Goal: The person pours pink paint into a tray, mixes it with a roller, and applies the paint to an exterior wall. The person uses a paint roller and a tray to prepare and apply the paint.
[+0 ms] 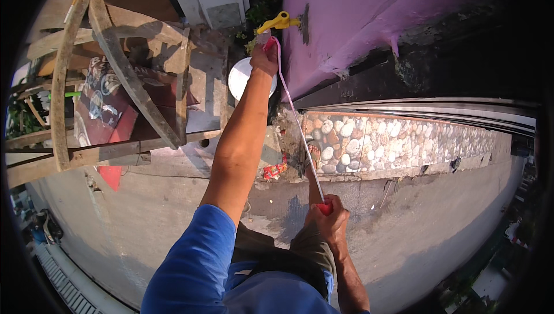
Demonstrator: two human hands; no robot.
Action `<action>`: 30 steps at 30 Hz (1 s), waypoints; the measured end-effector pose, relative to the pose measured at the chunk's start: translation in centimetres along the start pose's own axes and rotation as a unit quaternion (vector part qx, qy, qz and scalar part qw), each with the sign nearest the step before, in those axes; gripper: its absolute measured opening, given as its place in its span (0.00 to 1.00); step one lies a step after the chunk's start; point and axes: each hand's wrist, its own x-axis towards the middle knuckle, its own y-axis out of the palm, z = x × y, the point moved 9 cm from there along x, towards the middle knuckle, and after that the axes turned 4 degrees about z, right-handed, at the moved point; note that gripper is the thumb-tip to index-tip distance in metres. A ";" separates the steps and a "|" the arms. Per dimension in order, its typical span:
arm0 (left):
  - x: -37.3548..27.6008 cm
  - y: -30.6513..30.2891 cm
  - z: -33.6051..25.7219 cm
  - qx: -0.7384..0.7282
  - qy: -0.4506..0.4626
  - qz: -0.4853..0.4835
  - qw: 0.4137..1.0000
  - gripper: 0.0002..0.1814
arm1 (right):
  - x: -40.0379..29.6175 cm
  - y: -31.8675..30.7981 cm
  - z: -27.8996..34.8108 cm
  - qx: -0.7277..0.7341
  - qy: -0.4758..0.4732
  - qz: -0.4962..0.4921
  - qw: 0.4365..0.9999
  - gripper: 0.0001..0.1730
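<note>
My left hand [265,59] reaches far forward and grips a small pink roller head at one end of a long, thin paint-roller frame [298,119]. Its pale, pink-stained rod runs back to a red handle [325,207] held in my right hand [332,219], close to my body. Just beyond my left hand, a yellow plastic tap [279,22] sticks out from the pink wall [320,37]. Something translucent, apparently water, shows below its spout. A round white bucket or lid [240,78] lies under my left forearm, partly hidden by it.
A rough wooden frame [130,78] with a dark printed sheet [99,106] stands at left. Plants [257,13] grow beside the wall. A pebble-patterned ledge [346,141] runs right, my sandalled foot [314,154] on its near end. A red wrapper [275,170] lies on the ground.
</note>
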 end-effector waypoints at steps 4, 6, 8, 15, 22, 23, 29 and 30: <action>2.9 -1.5 0.6 -0.046 -0.007 -0.008 0.999 0.15 | 0.4 -0.2 -0.4 -0.004 -0.002 0.003 1.000 0.19; 4.5 -1.7 0.5 -0.087 -0.018 0.007 0.996 0.14 | 0.1 -0.5 -0.5 -0.001 -0.018 0.005 1.000 0.19; 5.5 -3.4 0.4 -0.110 -0.047 -0.074 0.990 0.13 | -0.4 -0.9 -1.0 -0.028 -0.020 0.002 0.999 0.19; 3.2 -1.4 1.1 -0.208 -0.125 -0.089 0.966 0.15 | 0.1 -0.6 -2.6 -0.034 -0.020 0.013 0.999 0.21; -1.0 2.0 -0.1 -0.143 0.007 0.078 0.987 0.24 | 1.0 0.1 -3.4 -0.054 -0.013 0.045 0.997 0.22; -1.2 1.0 0.0 -0.144 0.020 0.034 0.989 0.27 | 1.0 0.2 -3.4 -0.053 -0.016 0.050 0.997 0.22; -1.4 -0.3 -0.3 -0.072 -0.029 -0.009 0.997 0.32 | 0.1 0.7 -3.2 -0.042 -0.007 0.063 0.997 0.22; -1.4 0.8 -0.3 -0.116 -0.033 0.034 0.992 0.30 | -0.1 0.8 -3.2 -0.041 0.002 0.065 0.997 0.22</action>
